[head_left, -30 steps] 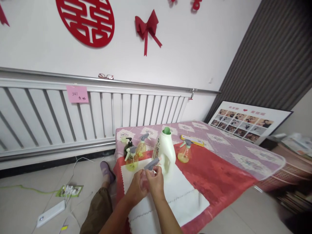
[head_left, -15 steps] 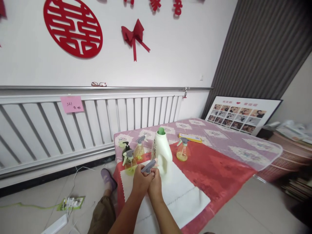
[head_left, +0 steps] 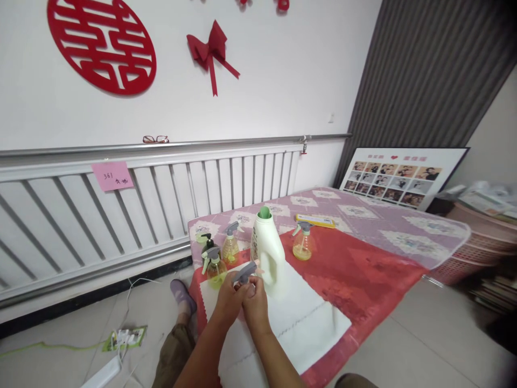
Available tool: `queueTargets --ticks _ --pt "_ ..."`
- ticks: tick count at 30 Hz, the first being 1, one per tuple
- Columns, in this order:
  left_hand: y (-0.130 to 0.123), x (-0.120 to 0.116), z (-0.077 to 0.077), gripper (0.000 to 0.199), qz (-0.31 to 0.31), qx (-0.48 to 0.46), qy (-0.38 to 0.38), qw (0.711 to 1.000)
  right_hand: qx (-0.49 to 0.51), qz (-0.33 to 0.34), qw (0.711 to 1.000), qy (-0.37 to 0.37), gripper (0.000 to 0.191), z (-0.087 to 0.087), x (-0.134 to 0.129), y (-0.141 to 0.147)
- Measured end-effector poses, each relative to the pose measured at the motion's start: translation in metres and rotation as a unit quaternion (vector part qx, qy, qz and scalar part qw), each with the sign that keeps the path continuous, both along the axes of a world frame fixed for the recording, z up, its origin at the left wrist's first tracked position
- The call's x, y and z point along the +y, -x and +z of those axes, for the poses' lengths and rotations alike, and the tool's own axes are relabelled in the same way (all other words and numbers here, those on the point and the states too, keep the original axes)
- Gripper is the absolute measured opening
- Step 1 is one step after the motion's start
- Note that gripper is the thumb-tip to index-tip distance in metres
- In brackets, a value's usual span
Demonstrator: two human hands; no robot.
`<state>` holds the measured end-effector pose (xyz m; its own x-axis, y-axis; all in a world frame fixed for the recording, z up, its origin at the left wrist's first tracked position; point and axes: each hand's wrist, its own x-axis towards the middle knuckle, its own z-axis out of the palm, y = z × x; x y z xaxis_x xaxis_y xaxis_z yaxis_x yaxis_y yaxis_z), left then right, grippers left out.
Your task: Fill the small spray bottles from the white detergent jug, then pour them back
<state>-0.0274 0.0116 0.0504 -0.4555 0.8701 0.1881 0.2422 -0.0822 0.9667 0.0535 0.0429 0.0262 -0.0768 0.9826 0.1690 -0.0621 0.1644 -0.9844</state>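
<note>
Red cloth (head_left: 351,269) covers part of my desk (head_left: 359,213); above the white cloth (head_left: 305,318), my left grip (head_left: 231,296) and right grip (head_left: 255,302) close round a gray-topped sprayer (head_left: 245,273), near the white jug (head_left: 270,250).

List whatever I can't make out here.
Head view:
- body of held sprayer: hidden by left hand and right hand
- dark pump bottle, lower part: behind yellow-green spray bottle
- red wall characters: cut off by top edge
- photo board heading: blurred, too small
</note>
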Motion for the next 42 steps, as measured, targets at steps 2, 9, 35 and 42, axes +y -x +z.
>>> queueTargets --ticks 2,9,35,42 --pt "0.004 0.0 -0.004 0.029 -0.041 -0.021 -0.007 0.999 -0.003 -0.005 1.0 -0.005 0.026 -0.002 0.001 -0.001" --pt "0.006 -0.006 -0.001 0.026 -0.094 -0.073 0.001 0.993 -0.002 -0.002 1.0 -0.02 0.031 -0.003 -0.001 -0.002" --pt "-0.004 -0.004 -0.002 0.031 -0.088 -0.083 -0.008 0.993 0.034 0.012 0.997 -0.065 0.018 0.021 -0.008 -0.006" --pt "-0.018 -0.001 -0.001 0.028 -0.013 -0.097 -0.041 0.994 0.029 0.025 0.997 -0.06 0.015 0.027 -0.011 -0.005"
